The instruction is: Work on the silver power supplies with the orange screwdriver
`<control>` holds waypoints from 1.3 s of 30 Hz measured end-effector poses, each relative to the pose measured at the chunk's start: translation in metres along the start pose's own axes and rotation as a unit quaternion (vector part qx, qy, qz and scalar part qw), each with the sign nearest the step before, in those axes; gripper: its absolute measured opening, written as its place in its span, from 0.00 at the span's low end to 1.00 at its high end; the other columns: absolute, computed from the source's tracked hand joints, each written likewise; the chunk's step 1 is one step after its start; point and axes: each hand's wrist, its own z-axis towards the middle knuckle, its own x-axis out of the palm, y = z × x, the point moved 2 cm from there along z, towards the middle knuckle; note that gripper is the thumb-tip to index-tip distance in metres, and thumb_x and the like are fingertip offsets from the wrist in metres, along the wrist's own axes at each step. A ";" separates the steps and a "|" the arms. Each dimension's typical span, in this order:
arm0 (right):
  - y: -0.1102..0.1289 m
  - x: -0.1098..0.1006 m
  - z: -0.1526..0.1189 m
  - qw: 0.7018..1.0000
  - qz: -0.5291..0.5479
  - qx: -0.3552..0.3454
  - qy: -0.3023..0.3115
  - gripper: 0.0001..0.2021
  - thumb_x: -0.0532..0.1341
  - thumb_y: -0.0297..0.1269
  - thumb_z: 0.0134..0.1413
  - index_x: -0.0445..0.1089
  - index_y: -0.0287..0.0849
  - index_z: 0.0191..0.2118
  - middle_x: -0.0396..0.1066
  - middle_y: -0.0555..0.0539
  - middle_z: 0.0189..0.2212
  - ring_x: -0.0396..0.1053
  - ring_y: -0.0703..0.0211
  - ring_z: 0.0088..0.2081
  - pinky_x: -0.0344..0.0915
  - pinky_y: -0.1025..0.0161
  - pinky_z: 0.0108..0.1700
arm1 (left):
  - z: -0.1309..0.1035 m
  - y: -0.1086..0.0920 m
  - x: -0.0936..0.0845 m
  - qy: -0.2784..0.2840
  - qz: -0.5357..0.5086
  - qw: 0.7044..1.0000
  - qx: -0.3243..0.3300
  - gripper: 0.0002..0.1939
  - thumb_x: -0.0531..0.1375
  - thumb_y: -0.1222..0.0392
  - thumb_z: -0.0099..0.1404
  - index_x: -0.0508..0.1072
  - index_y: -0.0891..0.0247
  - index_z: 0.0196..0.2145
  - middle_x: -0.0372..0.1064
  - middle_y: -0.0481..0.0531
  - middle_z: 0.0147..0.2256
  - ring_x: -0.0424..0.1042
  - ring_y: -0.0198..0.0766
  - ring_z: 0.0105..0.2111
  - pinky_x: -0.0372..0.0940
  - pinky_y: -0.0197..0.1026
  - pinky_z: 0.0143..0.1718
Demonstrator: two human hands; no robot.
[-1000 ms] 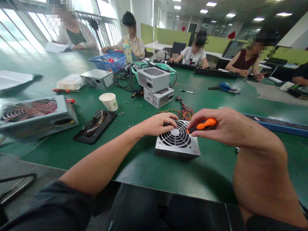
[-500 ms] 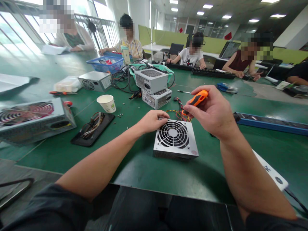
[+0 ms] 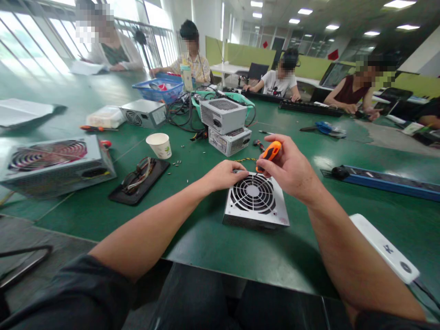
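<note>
A silver power supply unit point(image 3: 282, 208) lies fan side up on the green table point(image 3: 206, 243) in front of me. My left hand point(image 3: 227, 175) rests on its back left corner, fingers bent together over the edge; whether they pinch anything there is hidden. In my right hand point(image 3: 288, 165) is an orange and black screwdriver point(image 3: 272, 153), held by its handle over the back edge of the unit, tilted. Its shaft points down and left to the fan grille. Yellow, black and red wires point(image 3: 247, 159) run out behind the unit.
Two stacked power supplies point(image 3: 225, 117) stand behind. To the left are a paper cup point(image 3: 160, 145), small screws point(image 3: 177, 163), a black tray point(image 3: 137, 195) with glasses and a large power supply point(image 3: 51, 172). At right lie a blue strip point(image 3: 388, 180) and a white power strip point(image 3: 385, 247). People sit beyond.
My right hand has moved left and slightly down with the screwdriver, whose handle is now closer to the unit's back edge. The whole view has shifted a little. My left hand stays at the corner.
</note>
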 end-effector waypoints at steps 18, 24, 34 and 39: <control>-0.002 -0.001 0.002 0.997 0.063 0.031 0.008 0.22 0.67 0.48 0.62 0.64 0.52 0.57 0.73 0.51 0.36 0.75 0.54 0.29 0.74 0.54 0.30 | -0.001 -0.003 -0.001 0.002 -0.001 1.000 -0.017 0.19 0.60 0.46 0.67 0.83 0.64 0.39 0.81 0.53 0.34 0.75 0.38 0.32 0.64 0.38 0.32; 0.017 -0.003 -0.001 0.991 0.114 0.031 -0.058 0.23 0.68 0.48 0.61 0.63 0.53 0.57 0.73 0.51 0.34 0.72 0.58 0.24 0.72 0.57 0.25 | -0.001 -0.002 0.000 -0.002 -0.010 1.000 -0.019 0.19 0.60 0.47 0.67 0.83 0.64 0.39 0.81 0.53 0.35 0.76 0.38 0.33 0.65 0.38 0.34; 0.005 0.010 -0.004 0.995 0.093 0.013 0.017 0.28 0.67 0.49 0.61 0.62 0.55 0.63 0.77 0.49 0.38 0.78 0.50 0.33 0.78 0.50 0.35 | -0.002 -0.006 -0.001 -0.003 -0.009 1.000 0.002 0.19 0.60 0.48 0.67 0.84 0.65 0.39 0.81 0.52 0.35 0.75 0.38 0.32 0.64 0.37 0.34; 0.000 0.015 -0.004 0.998 0.056 0.011 0.024 0.32 0.63 0.53 0.64 0.56 0.54 0.69 0.76 0.48 0.36 0.77 0.46 0.34 0.78 0.47 0.36 | -0.004 -0.009 -0.003 0.001 -0.003 1.000 -0.005 0.20 0.59 0.48 0.68 0.84 0.66 0.41 0.81 0.52 0.35 0.74 0.38 0.33 0.63 0.38 0.34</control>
